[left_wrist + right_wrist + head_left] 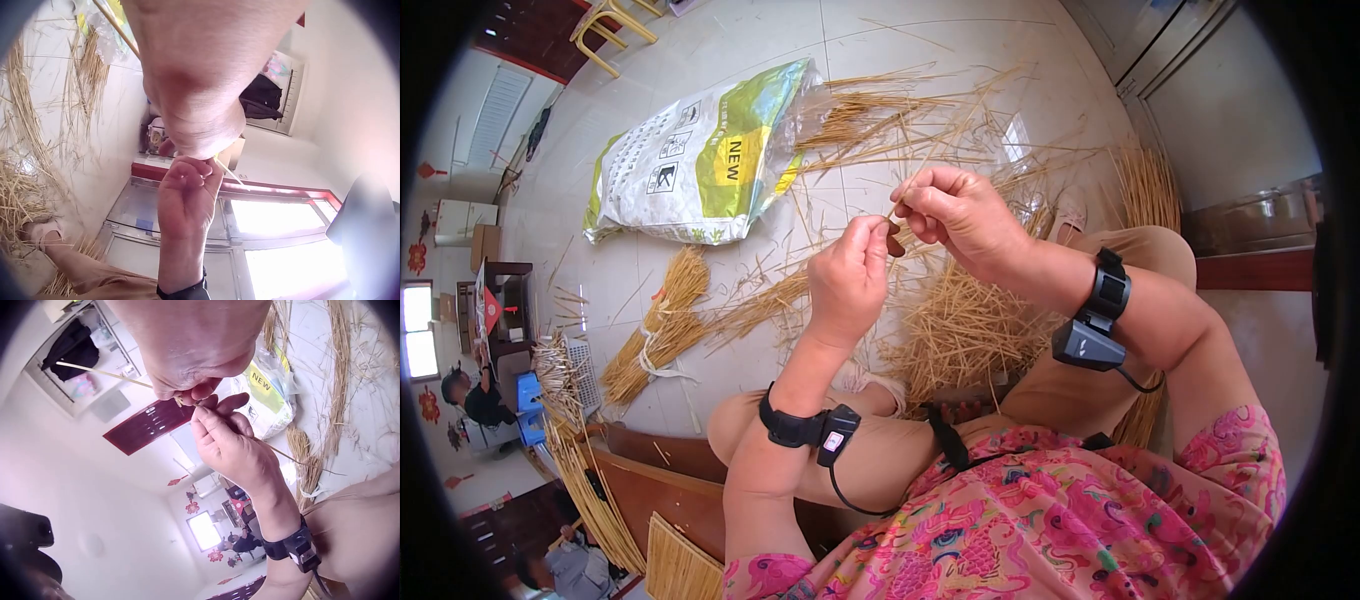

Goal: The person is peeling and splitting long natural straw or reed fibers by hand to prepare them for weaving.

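Observation:
In the head view, my left hand (848, 275) and right hand (965, 215) meet fingertip to fingertip above the floor. Both pinch a thin straw stalk (103, 373) between thumb and curled fingers. One end of the stalk sticks out past my right hand in the right wrist view. Another thin length (300, 462) runs out behind my left hand. My fingers hide the spot where they grip. Beneath the hands lies a loose heap of straw (970, 330). Loose stalks also stick out of a white and green plastic bag (625, 165).
A straw bundle (650, 340) tied with a white strip lies left of my knee. More straw (1148, 190) stands by the cabinet on the right. A brown wooden board (665, 500) is at lower left, with two other people farther off. Scattered stalks cover the tiled floor (760, 25).

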Motion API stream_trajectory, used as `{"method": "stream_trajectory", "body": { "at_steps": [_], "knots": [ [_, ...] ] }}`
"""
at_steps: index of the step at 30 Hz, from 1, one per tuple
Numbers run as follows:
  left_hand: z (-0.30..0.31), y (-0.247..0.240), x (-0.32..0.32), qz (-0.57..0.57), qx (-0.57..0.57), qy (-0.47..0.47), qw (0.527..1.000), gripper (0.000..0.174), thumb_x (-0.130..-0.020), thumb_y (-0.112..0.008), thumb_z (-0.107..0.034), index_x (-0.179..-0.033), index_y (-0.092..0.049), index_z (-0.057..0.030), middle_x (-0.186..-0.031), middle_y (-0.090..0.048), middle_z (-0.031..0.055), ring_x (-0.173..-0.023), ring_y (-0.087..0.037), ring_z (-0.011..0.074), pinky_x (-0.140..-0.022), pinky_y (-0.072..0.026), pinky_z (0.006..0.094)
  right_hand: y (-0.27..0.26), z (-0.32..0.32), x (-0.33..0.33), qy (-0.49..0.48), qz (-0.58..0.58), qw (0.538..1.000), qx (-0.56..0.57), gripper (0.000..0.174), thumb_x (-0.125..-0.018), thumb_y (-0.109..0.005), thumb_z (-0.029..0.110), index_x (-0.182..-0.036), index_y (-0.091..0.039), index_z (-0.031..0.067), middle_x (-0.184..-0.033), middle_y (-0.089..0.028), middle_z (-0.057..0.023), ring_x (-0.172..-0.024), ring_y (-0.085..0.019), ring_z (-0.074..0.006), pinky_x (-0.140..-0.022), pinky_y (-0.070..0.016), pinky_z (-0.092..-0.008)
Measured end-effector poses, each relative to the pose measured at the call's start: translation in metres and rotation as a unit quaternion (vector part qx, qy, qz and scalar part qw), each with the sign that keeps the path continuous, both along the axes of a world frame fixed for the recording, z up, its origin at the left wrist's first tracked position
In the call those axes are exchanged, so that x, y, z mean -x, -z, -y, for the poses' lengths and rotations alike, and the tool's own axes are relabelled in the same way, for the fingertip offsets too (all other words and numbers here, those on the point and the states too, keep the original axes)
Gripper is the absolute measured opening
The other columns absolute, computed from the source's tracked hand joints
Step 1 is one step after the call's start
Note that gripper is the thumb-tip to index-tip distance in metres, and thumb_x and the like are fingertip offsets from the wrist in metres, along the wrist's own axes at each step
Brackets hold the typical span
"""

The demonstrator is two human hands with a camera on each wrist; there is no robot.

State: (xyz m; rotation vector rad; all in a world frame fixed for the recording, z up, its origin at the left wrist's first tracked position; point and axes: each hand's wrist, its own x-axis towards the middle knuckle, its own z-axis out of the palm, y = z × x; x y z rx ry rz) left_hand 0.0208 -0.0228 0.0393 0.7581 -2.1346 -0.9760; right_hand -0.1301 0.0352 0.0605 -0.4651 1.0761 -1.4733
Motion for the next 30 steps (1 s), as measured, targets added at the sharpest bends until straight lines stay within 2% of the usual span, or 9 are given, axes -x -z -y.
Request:
{"method": "stream_trajectory", "body": {
  "at_steps": [4,7,10,13,19,22,25,28,30],
  "knots": [
    [0.0,-0.002,-0.001,0.004,-0.025,-0.005,1.0,0.008,-0.092,-0.05,-0.011,-0.09,-0.055,-0.0037,-0.067,-0.065,0.0081,-0.058,-0.064,0.0232,-0.051,-0.0482,0.0314,-0.003,0.0,-0.001,0.006,-0.022,1.0,0.004,0.009,-0.085,-0.06,0.009,-0.085,-0.063,0.0008,-0.074,-0.06,-0.0024,-0.061,-0.051,-0.0063,-0.054,-0.041,-0.0197],
    [0.0,0.0,-0.001,0.003,-0.031,-0.004,1.0,0.008,-0.092,-0.051,-0.011,-0.09,-0.055,-0.0041,-0.067,-0.065,0.0079,-0.058,-0.064,0.0227,-0.051,-0.0483,0.0312,-0.006,-0.001,0.0,-0.008,-0.046,0.999,0.003,0.011,-0.087,-0.059,0.012,-0.088,-0.061,0.0006,-0.079,-0.06,-0.0044,-0.06,-0.049,-0.0059,-0.053,-0.0382,-0.019],
    [0.0,0.0,0.0,0.011,-0.01,-0.003,1.0,0.007,-0.091,-0.052,-0.011,-0.09,-0.055,-0.0045,-0.067,-0.065,0.0074,-0.057,-0.064,0.0225,-0.05,-0.0479,0.0314,-0.002,0.0,0.002,-0.004,-0.05,0.999,0.011,0.01,-0.085,-0.06,0.009,-0.085,-0.064,0.0,-0.075,-0.061,-0.003,-0.061,-0.051,-0.0066,-0.055,-0.0418,-0.0196],
    [0.0,0.002,-0.001,0.028,0.009,-0.005,1.0,0.007,-0.091,-0.052,-0.011,-0.09,-0.055,-0.0052,-0.066,-0.064,0.007,-0.056,-0.064,0.0227,-0.049,-0.0472,0.0317,0.002,0.0,0.003,-0.001,-0.041,0.999,0.02,0.01,-0.084,-0.06,0.01,-0.085,-0.064,0.0005,-0.075,-0.061,-0.0033,-0.06,-0.051,-0.0069,-0.055,-0.0417,-0.0199],
    [-0.003,-0.002,0.001,0.023,-0.012,0.0,1.0,0.007,-0.09,-0.052,-0.011,-0.089,-0.056,-0.0053,-0.066,-0.064,0.0076,-0.057,-0.063,0.0232,-0.05,-0.047,0.0319,0.001,0.002,0.003,-0.001,0.016,1.0,-0.007,0.011,-0.085,-0.06,0.01,-0.077,-0.06,0.0025,-0.071,-0.059,-0.0031,-0.059,-0.05,-0.0073,-0.055,-0.0407,-0.0209],
    [-0.003,-0.006,0.001,0.012,-0.001,0.008,1.0,0.008,-0.091,-0.052,-0.012,-0.089,-0.055,-0.0046,-0.067,-0.064,0.0086,-0.059,-0.064,0.0238,-0.051,-0.0472,0.0309,0.0,0.001,0.001,-0.022,0.079,0.996,-0.034,0.011,-0.085,-0.06,0.011,-0.076,-0.059,0.0037,-0.069,-0.057,-0.0019,-0.059,-0.049,-0.0071,-0.054,-0.0402,-0.0208],
    [-0.004,-0.007,0.001,0.017,-0.014,0.004,1.0,0.009,-0.092,-0.051,-0.012,-0.091,-0.054,-0.0038,-0.067,-0.064,0.0092,-0.06,-0.064,0.0229,-0.052,-0.047,0.0306,0.003,0.001,0.0,-0.033,0.091,0.994,-0.041,0.012,-0.086,-0.059,0.013,-0.078,-0.058,0.0046,-0.068,-0.056,-0.0011,-0.058,-0.048,-0.007,-0.053,-0.04,-0.0216],
    [-0.005,-0.004,0.002,-0.018,-0.107,0.012,0.994,0.012,-0.094,-0.047,-0.012,-0.091,-0.053,-0.0025,-0.067,-0.064,0.009,-0.058,-0.063,0.0214,-0.052,-0.0468,0.031,0.014,0.0,0.002,-0.059,0.031,0.997,-0.044,0.017,-0.086,-0.059,0.017,-0.076,-0.06,0.0034,-0.067,-0.057,-0.0023,-0.057,-0.05,-0.0072,-0.053,-0.0418,-0.0216],
    [-0.002,-0.003,0.0,-0.03,-0.131,-0.004,0.991,0.017,-0.096,-0.044,-0.014,-0.09,-0.052,-0.0017,-0.068,-0.063,0.0067,-0.053,-0.051,0.0098,-0.049,-0.04,0.0231,0.008,-0.002,0.005,-0.121,-0.15,0.974,-0.12,0.018,-0.085,-0.06,0.02,-0.077,-0.062,0.0033,-0.067,-0.059,-0.0053,-0.057,-0.054,-0.0123,-0.055,-0.0447,-0.0251]
  ]
}}
